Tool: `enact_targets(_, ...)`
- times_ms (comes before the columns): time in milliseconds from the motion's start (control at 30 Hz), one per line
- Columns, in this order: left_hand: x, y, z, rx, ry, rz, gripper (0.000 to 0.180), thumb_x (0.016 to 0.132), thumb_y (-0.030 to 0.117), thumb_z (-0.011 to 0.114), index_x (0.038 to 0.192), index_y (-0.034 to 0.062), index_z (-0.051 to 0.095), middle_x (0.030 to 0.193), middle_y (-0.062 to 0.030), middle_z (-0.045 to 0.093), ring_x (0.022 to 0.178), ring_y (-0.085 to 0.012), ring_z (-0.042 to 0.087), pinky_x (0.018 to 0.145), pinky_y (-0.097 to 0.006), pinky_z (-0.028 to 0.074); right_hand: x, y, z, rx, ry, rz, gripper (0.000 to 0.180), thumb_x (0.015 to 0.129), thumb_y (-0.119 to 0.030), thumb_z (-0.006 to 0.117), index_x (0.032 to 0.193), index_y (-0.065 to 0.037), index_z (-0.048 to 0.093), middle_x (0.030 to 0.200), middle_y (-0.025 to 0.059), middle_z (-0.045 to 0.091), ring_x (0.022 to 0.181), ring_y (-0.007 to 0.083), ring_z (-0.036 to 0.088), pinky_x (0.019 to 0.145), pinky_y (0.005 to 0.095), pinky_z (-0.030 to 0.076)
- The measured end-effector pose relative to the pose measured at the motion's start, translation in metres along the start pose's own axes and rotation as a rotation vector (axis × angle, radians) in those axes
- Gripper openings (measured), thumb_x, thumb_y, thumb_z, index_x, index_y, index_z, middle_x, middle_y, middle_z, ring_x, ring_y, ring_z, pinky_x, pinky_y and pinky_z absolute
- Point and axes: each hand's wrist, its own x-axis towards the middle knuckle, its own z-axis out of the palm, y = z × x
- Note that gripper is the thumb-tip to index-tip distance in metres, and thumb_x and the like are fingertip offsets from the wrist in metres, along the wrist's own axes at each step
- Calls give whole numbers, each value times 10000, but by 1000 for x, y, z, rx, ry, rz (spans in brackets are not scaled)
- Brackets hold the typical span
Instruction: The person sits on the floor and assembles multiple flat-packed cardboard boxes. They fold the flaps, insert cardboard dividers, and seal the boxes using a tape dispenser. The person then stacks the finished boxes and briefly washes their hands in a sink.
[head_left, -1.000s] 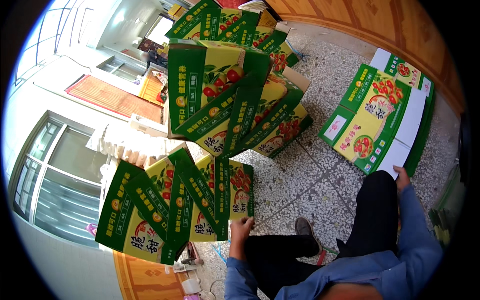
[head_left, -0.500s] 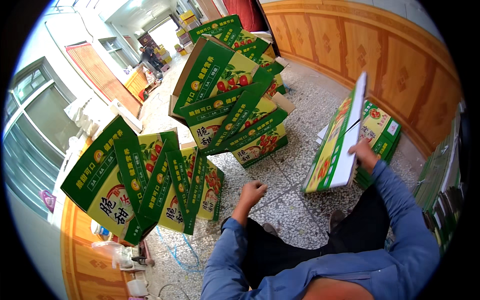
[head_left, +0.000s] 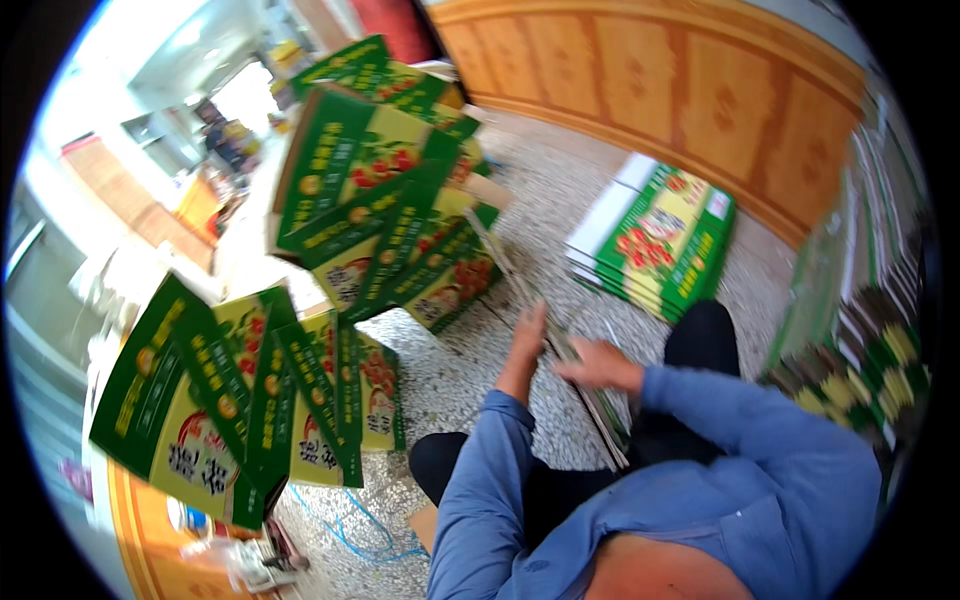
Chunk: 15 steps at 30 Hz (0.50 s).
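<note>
A flattened cardboard carton (head_left: pixel 498 256) stands edge-on between my knees, so only its thin edge shows and its printed faces are mostly hidden. My left hand (head_left: pixel 527 345) grips it from the left side, fingers at its upper edge. Just nearer to me, my right hand (head_left: pixel 602 365) is closed over the same edge. Beyond my right knee, a small stack of flat green-and-yellow cartons (head_left: pixel 660 240) with red fruit pictures lies on the floor.
Opened, nested green cartons stand in one row at left (head_left: pixel 240 390) and another ahead (head_left: pixel 385 190). Many folded cartons (head_left: pixel 850 340) are piled at right. Wooden panelling (head_left: pixel 640 90) borders the far right side. Blue string (head_left: pixel 365 540) lies on the speckled floor.
The flat carton has come from my right side to the middle before me and turned edge-on. My left hand, free before, now holds it too. The view has swung right.
</note>
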Motion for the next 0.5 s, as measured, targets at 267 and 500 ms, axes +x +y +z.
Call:
enact_targets(267,-41,55,22,-127,-91,-196,661,891,610,503,1341,131,434,1189,-57,584,973,-235,603,759,-378,489,66,87,-21,256,178,-143,870,733,-512,711,1316,77,446,1216,290,554,1100,360,577,937,390,452)
enact_targets(500,40,69,-16,211,192,-304,247,814,125,643,954,-76,613,860,-213,659,716,-319,675,529,-427,540,58,42,-24,-111,171,119,278,692,-229,606,813,14,666,809,244,655,730,351,655,671,437,516)
